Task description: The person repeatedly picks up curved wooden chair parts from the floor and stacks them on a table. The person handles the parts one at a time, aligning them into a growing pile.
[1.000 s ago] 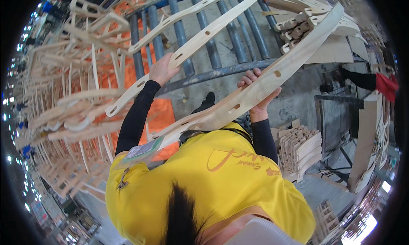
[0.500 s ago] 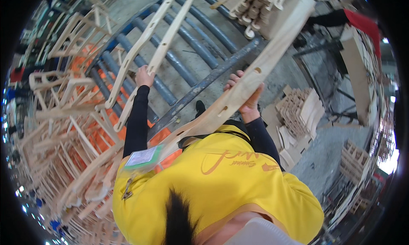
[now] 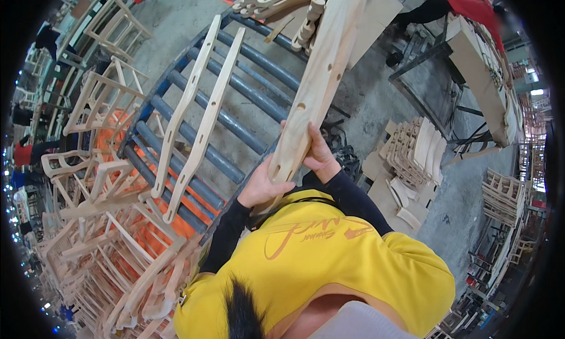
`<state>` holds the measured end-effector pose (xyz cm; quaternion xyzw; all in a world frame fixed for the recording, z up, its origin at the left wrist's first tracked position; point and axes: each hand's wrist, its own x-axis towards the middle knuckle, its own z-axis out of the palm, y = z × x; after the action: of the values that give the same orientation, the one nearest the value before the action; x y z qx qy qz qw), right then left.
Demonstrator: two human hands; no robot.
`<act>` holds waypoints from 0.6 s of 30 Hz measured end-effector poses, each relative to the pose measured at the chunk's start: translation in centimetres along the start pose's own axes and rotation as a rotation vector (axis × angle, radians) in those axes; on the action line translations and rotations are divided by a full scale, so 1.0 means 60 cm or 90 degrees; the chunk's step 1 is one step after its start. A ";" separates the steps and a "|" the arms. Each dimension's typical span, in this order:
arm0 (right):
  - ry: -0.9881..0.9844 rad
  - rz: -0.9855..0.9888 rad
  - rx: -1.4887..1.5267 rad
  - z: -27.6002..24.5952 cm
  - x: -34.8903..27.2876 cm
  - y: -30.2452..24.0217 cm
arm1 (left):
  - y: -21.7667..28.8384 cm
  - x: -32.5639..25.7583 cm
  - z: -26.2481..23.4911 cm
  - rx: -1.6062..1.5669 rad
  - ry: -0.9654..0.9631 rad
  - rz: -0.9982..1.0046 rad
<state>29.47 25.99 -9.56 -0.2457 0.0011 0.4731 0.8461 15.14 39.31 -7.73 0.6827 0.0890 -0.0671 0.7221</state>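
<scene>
A long, pale wooden chair leg (image 3: 301, 106) with oval slots slants away from my body. My left hand (image 3: 263, 186) is closed round its near end, with the thumb across the wood. A little farther up, my right hand (image 3: 319, 150) grips its right side, and some of those fingers are hidden behind it. Whether a second piece lies against it, I cannot tell. To the left, two similar slotted chair legs, one on the left (image 3: 187, 106) and one on the right (image 3: 213, 109), lie side by side across the roller conveyor (image 3: 259, 136), apart from my hands.
Stacked wooden parts (image 3: 276, 2) sit at the conveyor's far end. Wooden chair frames (image 3: 100, 192) crowd the left. On the right, curved wooden pieces (image 3: 415, 150) rest on cardboard. A person in a red top (image 3: 471, 12) stands beside a table (image 3: 479, 74) at the far right.
My left hand has let go of the chair leg on the rollers and come right to the held one. That leg has swung leftward and steeper, and my right hand has shifted nearer.
</scene>
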 end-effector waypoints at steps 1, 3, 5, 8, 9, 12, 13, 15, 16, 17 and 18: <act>0.000 0.019 -0.019 0.006 0.003 -0.002 | 0.005 -0.002 0.000 -0.018 0.019 0.000; -0.044 0.059 -0.055 0.017 0.016 -0.010 | 0.001 -0.005 -0.009 -0.019 0.035 0.004; -0.065 0.098 -0.114 0.021 0.027 -0.021 | 0.005 -0.006 -0.013 -0.035 0.059 0.004; -0.016 0.151 -0.246 -0.002 0.063 -0.027 | 0.012 -0.006 -0.027 -0.039 0.066 -0.029; -0.023 0.174 -0.290 0.020 0.070 -0.043 | 0.028 -0.006 -0.029 -0.047 0.083 -0.049; -0.096 0.228 -0.401 0.020 0.111 -0.073 | 0.044 0.005 -0.038 0.006 0.135 -0.080; -0.137 0.278 -0.436 0.018 0.126 -0.092 | 0.049 0.014 -0.039 -0.010 0.160 -0.066; -0.197 0.264 -0.461 0.017 0.160 -0.136 | 0.065 0.044 -0.053 0.013 0.193 -0.088; -0.229 0.259 -0.472 0.015 0.178 -0.163 | 0.078 0.066 -0.057 0.025 0.211 -0.101; -0.271 0.225 -0.503 0.012 0.193 -0.201 | 0.095 0.093 -0.058 -0.001 0.228 -0.108; -0.299 0.206 -0.493 0.012 0.208 -0.251 | 0.109 0.123 -0.065 0.024 0.235 -0.114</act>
<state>48.29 29.77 -5.61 -0.4256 -0.3284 0.6071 0.5852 23.61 43.75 -3.16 0.6863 0.2788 -0.0068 0.6718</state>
